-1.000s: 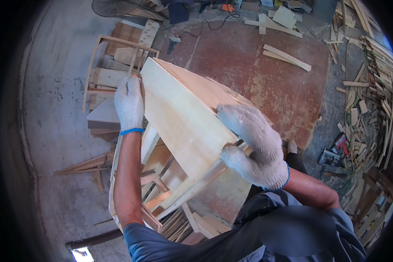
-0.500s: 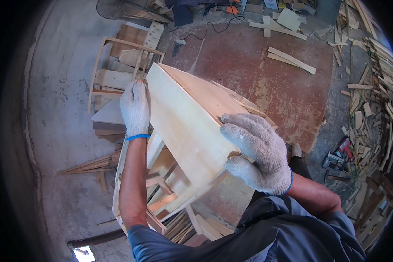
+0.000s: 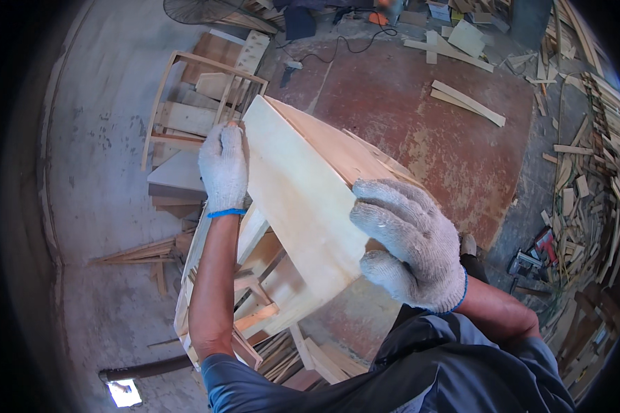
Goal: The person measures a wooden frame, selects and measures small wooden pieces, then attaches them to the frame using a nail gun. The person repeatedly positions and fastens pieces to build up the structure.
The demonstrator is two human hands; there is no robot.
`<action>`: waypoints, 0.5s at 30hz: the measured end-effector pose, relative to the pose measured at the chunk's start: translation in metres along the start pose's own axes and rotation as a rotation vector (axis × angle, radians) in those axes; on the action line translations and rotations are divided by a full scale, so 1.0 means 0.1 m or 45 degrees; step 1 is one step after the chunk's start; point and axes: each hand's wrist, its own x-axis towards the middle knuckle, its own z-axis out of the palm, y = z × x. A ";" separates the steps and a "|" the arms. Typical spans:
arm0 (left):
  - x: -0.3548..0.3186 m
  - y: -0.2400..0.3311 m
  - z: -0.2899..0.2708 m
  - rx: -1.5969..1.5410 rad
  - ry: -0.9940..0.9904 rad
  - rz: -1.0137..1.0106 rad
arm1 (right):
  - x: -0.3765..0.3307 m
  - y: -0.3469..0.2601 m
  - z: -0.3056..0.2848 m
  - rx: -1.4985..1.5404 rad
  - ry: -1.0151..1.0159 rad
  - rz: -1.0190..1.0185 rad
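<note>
Pale, panelled wooden frame (image 3: 300,199) tilted before me, between white-gloved right hand (image 3: 413,241), curled around right edge, and white-gloved left hand (image 3: 224,167) along left edge, grip I cannot tell.

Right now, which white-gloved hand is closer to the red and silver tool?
The right hand, at the right end of the pale wooden panel; the left hand is farther left.

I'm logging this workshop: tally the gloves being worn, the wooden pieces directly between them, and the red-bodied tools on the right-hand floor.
White gloves: 2
Pale wooden piece: 1
Red-bodied tool: 1
Total: 4
</note>
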 end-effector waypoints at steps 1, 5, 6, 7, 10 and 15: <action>0.00 0.00 0.00 0.002 0.002 0.013 | 0.00 0.00 0.00 -0.003 0.002 0.002; 0.01 -0.02 -0.01 0.064 -0.009 0.066 | 0.01 0.01 -0.01 0.006 -0.001 -0.008; 0.01 -0.02 -0.01 0.058 -0.015 0.056 | 0.01 0.01 -0.01 0.000 -0.011 -0.005; 0.01 -0.02 -0.01 0.052 -0.021 0.047 | 0.00 0.02 -0.01 -0.005 -0.020 -0.002; 0.01 0.00 -0.02 0.059 -0.028 0.035 | -0.01 0.04 0.01 0.009 0.014 -0.037; 0.02 -0.04 -0.01 0.043 -0.011 0.043 | -0.01 0.06 0.02 0.025 0.021 -0.052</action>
